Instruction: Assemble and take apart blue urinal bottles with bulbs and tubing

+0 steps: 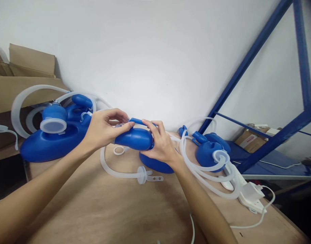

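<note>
Both hands are at a blue rounded plastic cup-like piece (pixel 135 139) above the table. My right hand (pixel 160 140) is closed around its right end, with fingers over a narrow blue bar (pixel 137 121) behind it. My left hand (pixel 104 127) pinches at its left end, thumb and fingertips close to the bar; whatever is between them is too small to make out. Below my right hand lies a larger blue plastic bottle (pixel 157 164), mostly hidden. A translucent hose (pixel 111 170) curves over the table to a round translucent cap (pixel 141 175) with a holed strap (pixel 157 178).
On the left lies a blue plastic bottle (pixel 41 145) with coiled hoses, before a cardboard box (pixel 30 84). Another blue bottle (pixel 208 150) with hoses stands right, beside a white power strip (pixel 252 201). A blue metal rack (pixel 247 79) rises at the right, against the white wall.
</note>
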`<state>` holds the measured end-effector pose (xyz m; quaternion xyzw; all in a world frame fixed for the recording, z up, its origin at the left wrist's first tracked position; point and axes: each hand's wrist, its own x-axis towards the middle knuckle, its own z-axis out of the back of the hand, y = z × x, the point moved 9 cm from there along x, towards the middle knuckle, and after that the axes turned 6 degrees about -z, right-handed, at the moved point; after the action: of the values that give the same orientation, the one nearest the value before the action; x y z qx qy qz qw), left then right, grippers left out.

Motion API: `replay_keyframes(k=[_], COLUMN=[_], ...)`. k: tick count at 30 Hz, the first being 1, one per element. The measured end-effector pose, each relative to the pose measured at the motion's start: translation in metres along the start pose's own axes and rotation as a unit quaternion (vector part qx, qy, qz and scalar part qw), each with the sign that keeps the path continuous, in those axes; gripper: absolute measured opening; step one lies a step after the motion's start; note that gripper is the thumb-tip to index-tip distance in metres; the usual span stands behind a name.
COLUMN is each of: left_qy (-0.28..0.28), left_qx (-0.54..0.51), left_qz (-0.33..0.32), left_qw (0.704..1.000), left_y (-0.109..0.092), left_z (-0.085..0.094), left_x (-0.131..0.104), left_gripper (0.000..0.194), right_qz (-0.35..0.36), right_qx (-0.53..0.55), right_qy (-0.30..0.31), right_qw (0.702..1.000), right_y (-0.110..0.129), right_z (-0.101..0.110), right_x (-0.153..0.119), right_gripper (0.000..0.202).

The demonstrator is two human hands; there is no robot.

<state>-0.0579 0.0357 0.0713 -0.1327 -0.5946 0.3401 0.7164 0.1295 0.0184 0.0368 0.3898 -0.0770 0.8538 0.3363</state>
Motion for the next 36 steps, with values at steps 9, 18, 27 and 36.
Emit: replay_keyframes(k=[9,18,27,36], left_qy=[-0.015,0.067,0.115,0.052], left_qx=[0.030,0.122,0.149,0.189], left_qz=[0.004,-0.025,-0.008,-0.035], left_qw=[0.999,0.990,0.982,0.980], left_y=[0.004,-0.010,-0.009,-0.007], left_z=[-0.001,-0.003,-0.008,-0.006], left_x=[-0.001,0.003,0.001,0.000], left_gripper=[0.028,0.036,0.040,0.035], right_qz=[-0.035,-0.012,-0.011,-0.012], right_qx=[0.032,-0.188,-0.196,-0.178], right_qy=[0.026,0.045,0.065,0.027], right_qw=[0.999,0.981,0.978,0.984], right_y=[-0.007,-0.003,-0.009,-0.012], right_z=[-0.002,-0.002,-0.009,-0.008], right_x=[0.002,0.002,0.002,0.000], right_gripper=[0.102,0.088,0.085,0.088])
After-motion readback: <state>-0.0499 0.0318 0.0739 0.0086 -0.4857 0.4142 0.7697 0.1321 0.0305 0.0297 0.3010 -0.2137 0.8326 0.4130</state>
